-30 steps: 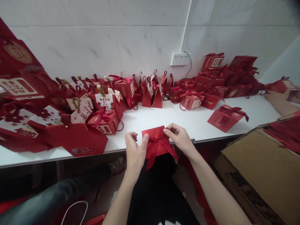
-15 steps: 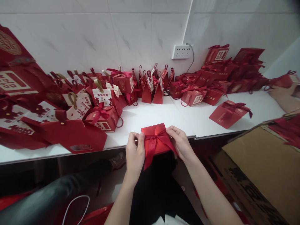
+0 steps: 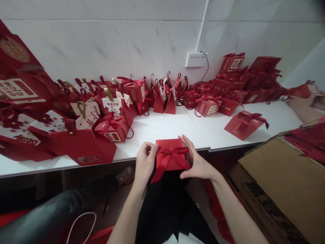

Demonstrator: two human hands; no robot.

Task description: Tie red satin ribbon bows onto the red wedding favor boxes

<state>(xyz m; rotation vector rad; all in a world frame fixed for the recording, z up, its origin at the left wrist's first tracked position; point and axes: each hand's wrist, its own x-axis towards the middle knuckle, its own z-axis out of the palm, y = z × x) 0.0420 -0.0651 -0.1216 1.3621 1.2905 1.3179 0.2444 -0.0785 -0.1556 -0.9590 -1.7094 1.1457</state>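
Note:
A red gift box (image 3: 162, 166) is held above my lap, just off the table's front edge. A dark red ribbon (image 3: 171, 156) is tied in a bow across its top. My left hand (image 3: 146, 163) is closed at the box's left side, thumb and forefinger pinching the ribbon there; its other fingers are curled. Around the right side of the box curves my right hand (image 3: 196, 163), fingers at the far corner and thumb near the front corner. The underside of the box is hidden.
Finished red boxes with tags (image 3: 111, 105) crowd the white table (image 3: 157, 130) on the left. More boxes (image 3: 236, 79) are stacked at the right. One ribboned box (image 3: 243, 125) sits alone near a cardboard carton (image 3: 276, 169). Another person's arm (image 3: 299, 108) reaches in at far right.
My right hand has let go of the ribbon's right side and opened around the box's right side. The bow now lies flatter; my left hand stays at the left side.

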